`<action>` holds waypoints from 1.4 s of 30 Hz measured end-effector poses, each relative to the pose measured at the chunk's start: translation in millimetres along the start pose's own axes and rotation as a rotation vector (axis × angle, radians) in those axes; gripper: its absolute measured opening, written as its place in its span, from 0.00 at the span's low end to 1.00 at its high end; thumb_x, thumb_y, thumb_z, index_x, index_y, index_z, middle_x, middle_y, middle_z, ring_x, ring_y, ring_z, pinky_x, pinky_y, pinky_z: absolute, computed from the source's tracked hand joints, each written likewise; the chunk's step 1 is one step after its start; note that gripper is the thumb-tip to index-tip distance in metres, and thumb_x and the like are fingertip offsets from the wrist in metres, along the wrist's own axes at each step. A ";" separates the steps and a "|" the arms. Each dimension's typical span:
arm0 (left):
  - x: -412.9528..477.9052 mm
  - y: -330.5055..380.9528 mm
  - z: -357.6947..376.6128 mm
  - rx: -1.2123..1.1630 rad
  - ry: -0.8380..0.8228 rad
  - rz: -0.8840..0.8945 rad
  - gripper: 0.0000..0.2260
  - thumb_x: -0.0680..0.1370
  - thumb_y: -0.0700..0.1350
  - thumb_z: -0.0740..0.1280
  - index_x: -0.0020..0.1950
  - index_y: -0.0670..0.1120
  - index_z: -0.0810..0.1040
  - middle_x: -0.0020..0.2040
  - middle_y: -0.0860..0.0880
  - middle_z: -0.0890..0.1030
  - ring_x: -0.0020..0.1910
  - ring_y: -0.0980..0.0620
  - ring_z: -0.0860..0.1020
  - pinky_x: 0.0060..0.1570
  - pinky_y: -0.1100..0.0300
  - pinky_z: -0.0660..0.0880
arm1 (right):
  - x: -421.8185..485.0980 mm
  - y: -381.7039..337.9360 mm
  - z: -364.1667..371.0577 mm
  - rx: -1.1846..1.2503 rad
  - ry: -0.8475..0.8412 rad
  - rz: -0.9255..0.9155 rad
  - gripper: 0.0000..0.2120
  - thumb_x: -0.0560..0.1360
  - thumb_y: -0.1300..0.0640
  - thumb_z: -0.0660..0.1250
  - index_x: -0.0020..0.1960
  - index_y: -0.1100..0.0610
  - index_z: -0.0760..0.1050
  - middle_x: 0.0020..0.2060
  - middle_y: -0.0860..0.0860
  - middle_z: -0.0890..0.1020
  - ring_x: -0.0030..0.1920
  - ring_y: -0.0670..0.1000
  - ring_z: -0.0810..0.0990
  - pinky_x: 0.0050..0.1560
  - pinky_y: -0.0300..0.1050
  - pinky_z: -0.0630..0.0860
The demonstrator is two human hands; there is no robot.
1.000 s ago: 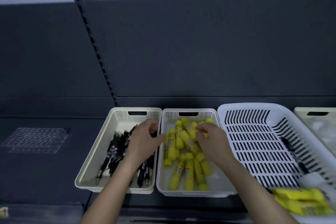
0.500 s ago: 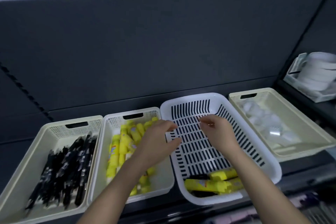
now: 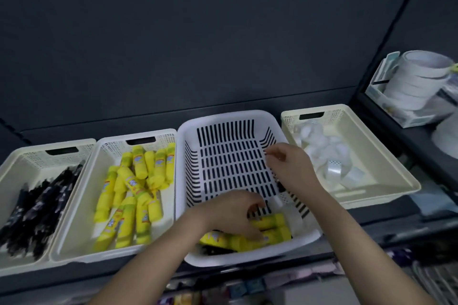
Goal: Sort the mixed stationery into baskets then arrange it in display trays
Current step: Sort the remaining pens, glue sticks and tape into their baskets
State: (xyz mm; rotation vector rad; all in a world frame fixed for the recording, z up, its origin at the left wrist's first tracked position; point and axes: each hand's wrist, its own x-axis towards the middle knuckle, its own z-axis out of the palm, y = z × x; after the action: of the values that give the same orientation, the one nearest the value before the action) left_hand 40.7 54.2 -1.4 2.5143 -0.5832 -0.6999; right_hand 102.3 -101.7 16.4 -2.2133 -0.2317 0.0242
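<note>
Dark shelving point(image 3: 223, 32) backed our white slotted basket point(image 3: 223, 116). Our left hand point(image 3: 230, 215) curled round yellow glue sticks point(image 3: 277, 234) inside; our right hand point(image 3: 290, 166) hovered, fingers bent, grip impossible to tell.

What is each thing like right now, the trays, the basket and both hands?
Pen tray, full of black pens.
Glue tray, holds piled yellow glue sticks.
White basket, nearly empty.
Loose glue sticks, lying at the basket's near end.
Tape tray, holds clear tape rolls.
Left hand, gripping loose glue sticks.
Right hand, above basket, fingers curled, contents unclear.
</note>
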 end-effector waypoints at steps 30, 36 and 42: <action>-8.2 -29.7 -39.3 -0.154 0.505 -0.219 0.16 0.63 0.42 0.72 0.39 0.55 0.66 0.35 0.57 0.74 0.32 0.63 0.73 0.27 0.68 0.65 | 0.1 12.5 5.4 -0.050 -0.167 -0.084 0.09 0.76 0.60 0.65 0.54 0.56 0.80 0.46 0.45 0.81 0.46 0.43 0.78 0.42 0.24 0.69; -23.6 -37.8 -45.3 -0.301 0.677 -0.155 0.14 0.66 0.37 0.70 0.38 0.54 0.68 0.30 0.59 0.73 0.28 0.64 0.72 0.27 0.73 0.66 | -9.3 1.1 10.4 -0.362 -0.299 -0.284 0.15 0.76 0.59 0.65 0.62 0.59 0.75 0.51 0.52 0.77 0.50 0.51 0.76 0.49 0.40 0.71; -27.6 -40.6 -40.4 -0.351 0.711 -0.138 0.15 0.68 0.37 0.70 0.40 0.55 0.68 0.31 0.59 0.74 0.29 0.65 0.72 0.28 0.73 0.67 | -31.7 -11.4 33.4 -0.807 -0.690 -0.627 0.30 0.66 0.44 0.74 0.60 0.61 0.71 0.52 0.55 0.76 0.52 0.55 0.73 0.57 0.49 0.70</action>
State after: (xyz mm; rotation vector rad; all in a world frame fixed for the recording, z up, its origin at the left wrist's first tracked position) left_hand 52.9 113.6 18.0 2.2610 -0.0255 0.0766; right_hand 66.0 -74.3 3.0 -2.7226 -1.5280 0.4137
